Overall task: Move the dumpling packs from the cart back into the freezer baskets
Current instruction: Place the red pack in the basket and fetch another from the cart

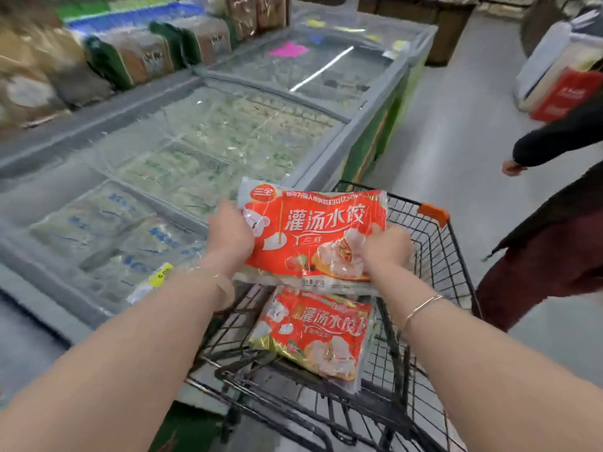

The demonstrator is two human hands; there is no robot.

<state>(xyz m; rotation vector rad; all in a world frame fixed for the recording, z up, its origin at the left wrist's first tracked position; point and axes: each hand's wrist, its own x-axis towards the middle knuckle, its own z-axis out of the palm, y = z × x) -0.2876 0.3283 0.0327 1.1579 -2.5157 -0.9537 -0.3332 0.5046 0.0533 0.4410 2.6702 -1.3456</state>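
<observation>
1. Holding one red dumpling pack (313, 236) above the cart (434, 252), both hands work together: the left hand (230, 233) grips the pack's left edge, fingers curled round it; the right hand (386, 247) grips its lower right corner, thumb on the printed face.
2. A thin bracelet (422, 306) sits on the right wrist.
3. Held pack: face up, tilted slightly, above the cart's left half, next to the freezer's near rim.
4. Second dumpling pack (313, 334) lies flat in the black wire cart, directly beneath the held one. Whether more packs lie under it, cannot tell.
5. Cart handle end is orange (434, 213).
6. Chest freezer (372, 151) stands just left of the cart, with sliding glass lids (228, 125); pale bagged goods (107, 230) show through, blurred.
7. Another person (554, 243) stands to the right of the cart, in dark sleeve and maroon garment.
8. Shelf behind the freezer carries brown and green packets (137, 57).
</observation>
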